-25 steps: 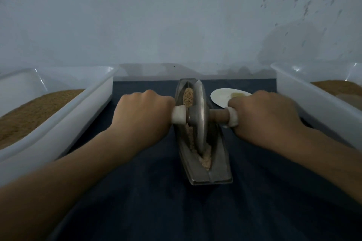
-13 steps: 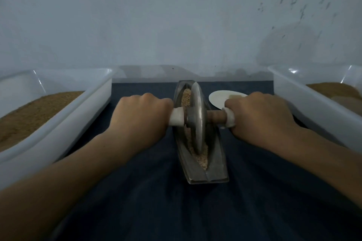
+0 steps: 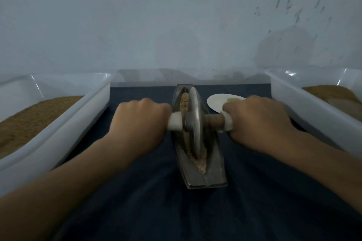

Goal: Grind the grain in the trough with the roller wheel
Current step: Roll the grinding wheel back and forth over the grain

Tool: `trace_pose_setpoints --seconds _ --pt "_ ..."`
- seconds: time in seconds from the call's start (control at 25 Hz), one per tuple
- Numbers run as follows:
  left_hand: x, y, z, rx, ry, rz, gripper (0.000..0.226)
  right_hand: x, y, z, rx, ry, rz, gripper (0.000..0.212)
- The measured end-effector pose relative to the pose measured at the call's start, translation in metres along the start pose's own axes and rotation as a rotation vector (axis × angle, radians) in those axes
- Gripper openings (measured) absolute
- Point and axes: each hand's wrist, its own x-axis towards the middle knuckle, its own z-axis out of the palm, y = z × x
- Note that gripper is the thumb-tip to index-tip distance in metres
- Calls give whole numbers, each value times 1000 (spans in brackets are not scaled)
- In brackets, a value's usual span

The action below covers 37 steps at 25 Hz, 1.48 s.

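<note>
Dark cloth (image 3: pixel 137 211), trough (image 3: pixel 215 172) of grain (image 3: pixel 184 101), left hand (image 3: pixel 141 121), right hand (image 3: pixel 256 121), each grip wrapped round roller wheel (image 3: pixel 194 123) handle

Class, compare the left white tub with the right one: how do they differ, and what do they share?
The left tub holds one even brown heap; the right tub holds brown powder plus a paler grey patch. The right tub has a white plate beside it; the left tub has none. Both are white, rectangular and sit on the dark cloth.
</note>
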Motion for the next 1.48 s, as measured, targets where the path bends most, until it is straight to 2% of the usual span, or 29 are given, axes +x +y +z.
trace_pose_setpoints --seconds 0.04,0.12,0.2,0.28,0.32,0.4,0.44,0.48,0.52,0.6,0.64,0.68,0.76,0.8,0.88,1.0,1.08,1.2,1.28,1.36,1.4,1.44,1.48 --pt "-8 -1 -4 -23 44 26 40 -7 3 -5 -1 48 -45 39" --pt "-5 -4 0 -16 49 34 44 -3 4 -4 -18 -5 -50 39" --pt "8 0 16 56 -65 -83 36 19 -3 12 -112 -144 37 27" --pt "41 -2 35 30 -134 -187 14 56 -8 32 -68 -252 133 8" --pt "57 -4 38 7 -200 -221 4 71 -7 37 -35 -289 164 6" --pt "66 -6 39 -12 -277 -211 9 80 -6 38 -10 -340 162 7" --pt "60 -7 37 -5 -258 -188 9 74 -4 33 1 -349 142 11" --pt "47 -6 31 -6 -219 -164 5 60 -1 27 0 -324 113 17" --pt "30 -5 25 -13 -134 -135 11 42 0 20 -17 -247 70 22" --pt "0 -1 4 -5 -8 -28 37 7 0 -2 -14 -89 -20 33" --pt "-5 -2 -4 0 38 0 44 -2 2 -7 -3 -19 -51 37" --pt "-4 -3 -5 -5 42 5 47 -5 4 -8 -2 -17 -59 37" --pt "-1 2 2 27 -84 -69 38 8 0 3 -65 -102 -8 32" --pt "9 3 13 42 -136 -120 25 23 -3 14 -86 -163 42 30" --pt "42 2 25 43 -213 -178 4 53 -6 30 2 -266 131 28" --pt "68 -2 25 32 -316 -152 12 64 -2 38 50 -360 170 25" --pt "47 -3 17 6 -262 -101 4 42 2 27 10 -281 99 25" --pt "0 0 -3 -6 -45 4 41 4 0 0 -49 9 -60 46" --pt "1 -3 -3 -26 23 8 52 3 4 -1 -60 36 -87 47" --pt "6 1 10 12 -115 -69 41 18 -2 9 -114 -82 -10 40" --pt "18 1 21 20 -139 -96 26 32 -5 19 -100 -152 45 33" --pt "35 0 29 24 -164 -123 10 47 -7 27 -28 -214 111 28" --pt "53 -2 31 42 -200 -140 5 59 -8 33 32 -286 171 24"
